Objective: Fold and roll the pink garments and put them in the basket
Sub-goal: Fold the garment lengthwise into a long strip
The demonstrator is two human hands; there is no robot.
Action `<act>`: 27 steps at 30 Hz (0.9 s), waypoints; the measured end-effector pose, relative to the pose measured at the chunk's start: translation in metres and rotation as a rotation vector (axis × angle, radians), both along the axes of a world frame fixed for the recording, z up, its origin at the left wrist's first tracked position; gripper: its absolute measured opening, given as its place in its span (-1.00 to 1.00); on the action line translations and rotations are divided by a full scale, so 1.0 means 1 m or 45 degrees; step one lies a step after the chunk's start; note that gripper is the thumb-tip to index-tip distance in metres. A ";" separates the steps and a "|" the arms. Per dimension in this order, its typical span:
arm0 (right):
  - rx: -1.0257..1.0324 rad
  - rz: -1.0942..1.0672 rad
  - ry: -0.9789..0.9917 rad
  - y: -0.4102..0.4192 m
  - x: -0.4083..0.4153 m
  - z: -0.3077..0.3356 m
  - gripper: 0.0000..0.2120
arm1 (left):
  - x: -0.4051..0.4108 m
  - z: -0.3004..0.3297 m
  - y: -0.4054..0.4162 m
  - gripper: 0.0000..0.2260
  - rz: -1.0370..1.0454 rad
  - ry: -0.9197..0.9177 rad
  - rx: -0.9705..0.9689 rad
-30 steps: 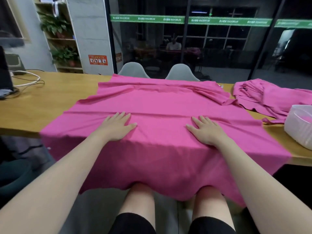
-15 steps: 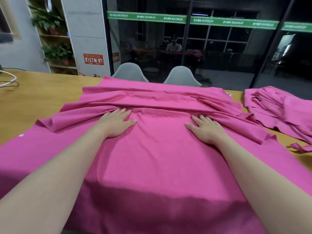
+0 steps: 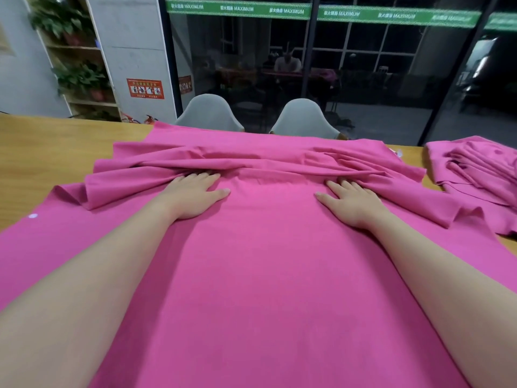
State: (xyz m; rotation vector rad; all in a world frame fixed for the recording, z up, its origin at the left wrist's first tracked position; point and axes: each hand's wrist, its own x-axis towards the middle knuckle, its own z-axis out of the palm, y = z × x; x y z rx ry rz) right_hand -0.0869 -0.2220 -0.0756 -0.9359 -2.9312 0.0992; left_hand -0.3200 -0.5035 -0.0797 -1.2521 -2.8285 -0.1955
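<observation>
— That big garment [image 3: 260, 247] is a plain, strong pink all over, isn't it?

— Yes, no print, only darker pink in the creases. The heap of cloth [image 3: 475, 175] on the right is the same pink.

— And the desk [image 3: 50, 152]?

— Warm yellow-brown wood grain. The two chairs [image 3: 209, 113] behind it are pale grey.

— What's that strip [image 3: 307, 12] on the glass?

— Green, with white lettering. The sign [image 3: 145, 88] on the grey pillar is orange-red, and the plants [image 3: 81, 77] are green.
</observation>
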 end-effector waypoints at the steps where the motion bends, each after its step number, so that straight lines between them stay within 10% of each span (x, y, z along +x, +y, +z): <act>1: 0.005 -0.001 0.002 0.002 -0.003 0.000 -0.31 | -0.003 0.000 0.003 -0.35 -0.003 -0.003 0.000; 27: -0.093 0.152 -0.113 -0.158 0.171 0.013 -0.26 | 0.167 0.009 -0.183 -0.33 0.024 -0.205 -0.025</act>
